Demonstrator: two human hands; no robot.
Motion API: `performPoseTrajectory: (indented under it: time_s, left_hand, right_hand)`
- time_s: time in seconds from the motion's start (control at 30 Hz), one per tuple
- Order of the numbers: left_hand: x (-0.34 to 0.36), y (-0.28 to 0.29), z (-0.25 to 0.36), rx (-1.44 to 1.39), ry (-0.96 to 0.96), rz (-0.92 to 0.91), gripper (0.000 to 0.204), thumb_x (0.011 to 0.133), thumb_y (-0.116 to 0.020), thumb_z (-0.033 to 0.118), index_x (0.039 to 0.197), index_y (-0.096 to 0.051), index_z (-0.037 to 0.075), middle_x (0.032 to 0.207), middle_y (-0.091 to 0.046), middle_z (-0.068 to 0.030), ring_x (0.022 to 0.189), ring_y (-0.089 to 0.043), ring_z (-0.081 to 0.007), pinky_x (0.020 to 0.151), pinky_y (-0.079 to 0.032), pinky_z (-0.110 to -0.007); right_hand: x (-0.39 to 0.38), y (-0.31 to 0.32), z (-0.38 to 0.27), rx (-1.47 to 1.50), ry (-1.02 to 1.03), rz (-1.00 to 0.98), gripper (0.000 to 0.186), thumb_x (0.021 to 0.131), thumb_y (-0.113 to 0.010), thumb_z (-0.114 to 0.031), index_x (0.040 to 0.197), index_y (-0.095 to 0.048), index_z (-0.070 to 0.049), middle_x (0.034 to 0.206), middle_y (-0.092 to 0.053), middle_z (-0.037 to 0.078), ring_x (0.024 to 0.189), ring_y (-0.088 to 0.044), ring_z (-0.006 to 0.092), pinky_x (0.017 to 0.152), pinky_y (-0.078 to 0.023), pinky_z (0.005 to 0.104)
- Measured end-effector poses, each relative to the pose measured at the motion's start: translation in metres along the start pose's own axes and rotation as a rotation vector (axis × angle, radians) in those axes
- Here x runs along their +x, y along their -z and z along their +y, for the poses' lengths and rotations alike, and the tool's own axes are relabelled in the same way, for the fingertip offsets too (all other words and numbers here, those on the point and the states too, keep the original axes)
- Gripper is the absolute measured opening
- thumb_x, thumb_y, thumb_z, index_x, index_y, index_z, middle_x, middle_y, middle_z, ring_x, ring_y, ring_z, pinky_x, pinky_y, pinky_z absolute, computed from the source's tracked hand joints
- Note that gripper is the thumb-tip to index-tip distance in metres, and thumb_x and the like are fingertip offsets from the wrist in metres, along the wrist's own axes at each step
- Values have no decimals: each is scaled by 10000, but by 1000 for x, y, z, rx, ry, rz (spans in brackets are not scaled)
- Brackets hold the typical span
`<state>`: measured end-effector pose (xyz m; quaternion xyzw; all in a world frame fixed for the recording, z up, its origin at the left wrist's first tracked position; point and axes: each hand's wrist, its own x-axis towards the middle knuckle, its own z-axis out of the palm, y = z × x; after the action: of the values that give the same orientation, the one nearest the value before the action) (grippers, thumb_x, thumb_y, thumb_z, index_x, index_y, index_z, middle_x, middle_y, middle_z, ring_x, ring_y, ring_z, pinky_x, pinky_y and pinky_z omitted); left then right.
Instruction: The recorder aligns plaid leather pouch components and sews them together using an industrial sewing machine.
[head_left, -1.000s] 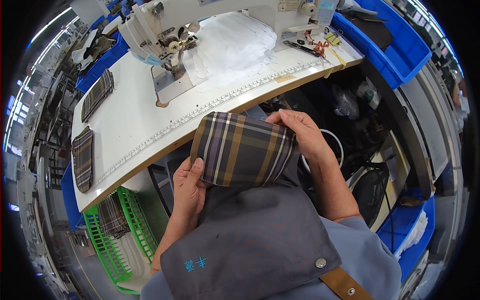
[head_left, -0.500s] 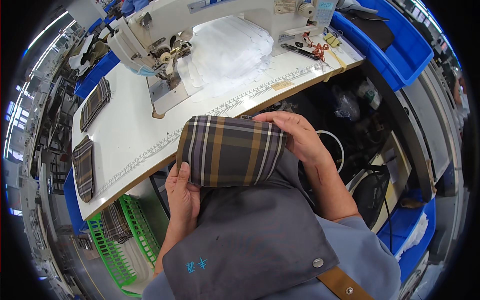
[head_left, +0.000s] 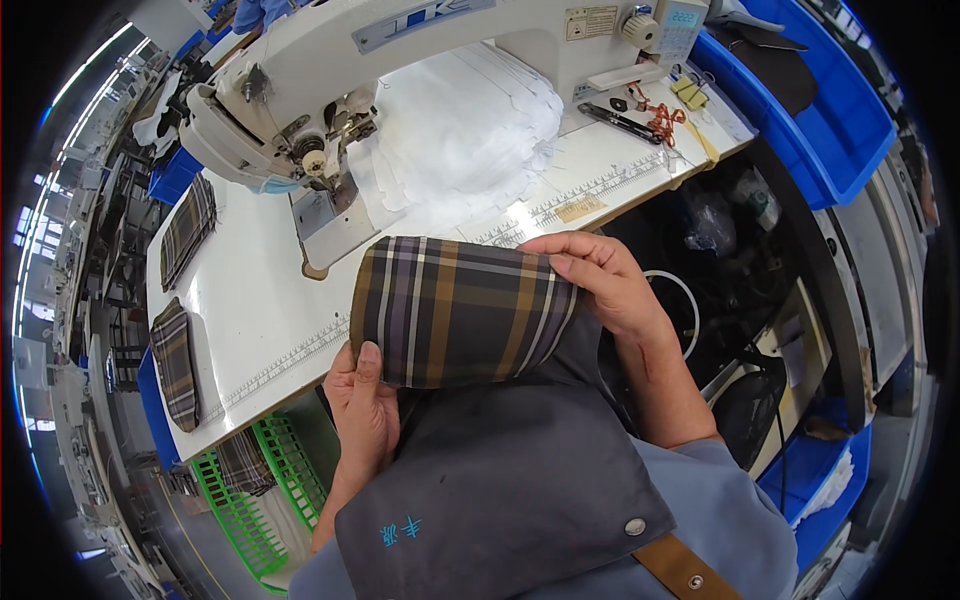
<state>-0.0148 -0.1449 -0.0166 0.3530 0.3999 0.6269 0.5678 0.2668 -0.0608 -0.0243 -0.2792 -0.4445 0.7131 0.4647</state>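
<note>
Between my hands, in front of the table edge and above my apron, is a plaid fabric piece [head_left: 460, 312] in dark grey, brown, white and purple. My left hand [head_left: 365, 400] grips its lower left corner, thumb on top. At the upper right corner my right hand [head_left: 600, 280] pinches the edge, its fingers partly hidden behind the cloth. Beyond the piece stands a white sewing machine [head_left: 440, 40], its needle area [head_left: 325, 165] to the left of a stack of white fabric pieces [head_left: 455, 140]. Two plaid stacks lie at the table's left, a farther one [head_left: 188, 232] and a nearer one [head_left: 176, 365].
Below the table's left end is a green basket [head_left: 235, 520] holding plaid pieces. A dark cutter-like tool [head_left: 620, 122] and red cord [head_left: 665, 122] lie at the machine's right. Blue bins stand at the upper right [head_left: 850, 150] and lower right [head_left: 815, 480].
The view has shifted, so the machine and table appear slightly displaced. Both hands keep their hold on the plaid piece, which is a little flatter along its top edge.
</note>
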Motion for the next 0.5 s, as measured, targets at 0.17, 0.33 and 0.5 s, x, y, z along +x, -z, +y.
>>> performPoseTrajectory:
  time_s: [0.17, 0.33, 0.5]
  left_hand:
    - [5, -2, 4, 20, 16, 18, 339, 1037, -553, 147, 1328, -547, -26, 1214, -666, -99, 1074, -656, -162, 923, -548, -334]
    - [7, 0, 10, 57, 27, 49, 326, 1022, -582, 133, 1305, -557, -25, 1196, -676, -100, 1043, -662, -150, 913, -545, -315]
    - [8, 10, 18, 89, -35, 152, 370, 993, -623, 92, 1328, -530, -36, 1204, -674, -105, 1038, -670, -153, 913, -550, -294]
  right_hand:
    - [12, -2, -5, 3, 24, 21, 294, 1004, -544, -83, 1242, -637, 63, 1105, -709, 101, 1001, -659, 119, 926, -489, 244]
    - [23, -9, -11, -72, 16, 20, 299, 1024, -513, -90, 1288, -605, 16, 979, -676, -3, 875, -574, 19, 798, -444, 182]
    - [42, -19, -14, -198, 14, -30, 291, 1024, -528, -90, 1298, -581, -8, 830, -620, -62, 776, -495, -11, 734, -385, 163]
